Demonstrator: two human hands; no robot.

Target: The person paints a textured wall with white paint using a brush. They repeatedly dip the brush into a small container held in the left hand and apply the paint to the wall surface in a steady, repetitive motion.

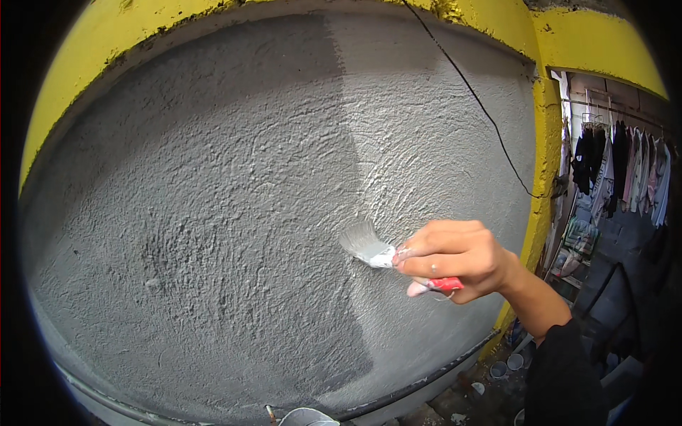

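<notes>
My right hand (455,259) comes in from the lower right in a black sleeve (565,376), its fingers closed round a paintbrush (364,243). The brush has pale, wide bristles, a whitish smeared neck and a red handle end that shows below my fingers. Its bristles point up and left against the rough grey plaster wall (234,177); they look to be touching it. There the wall's dark grey left part meets a lighter grey right part (440,135) along a roughly upright edge. Of my left hand nothing shows.
A yellow beam and post (543,149) frame the wall. A black cable (472,92) hangs over its right side. At the bottom edge stands a whitish bucket (309,417), beside a dark pipe (398,394). Clothes (625,163) hang beyond the doorway; small cups (499,369) lie on the cluttered ground.
</notes>
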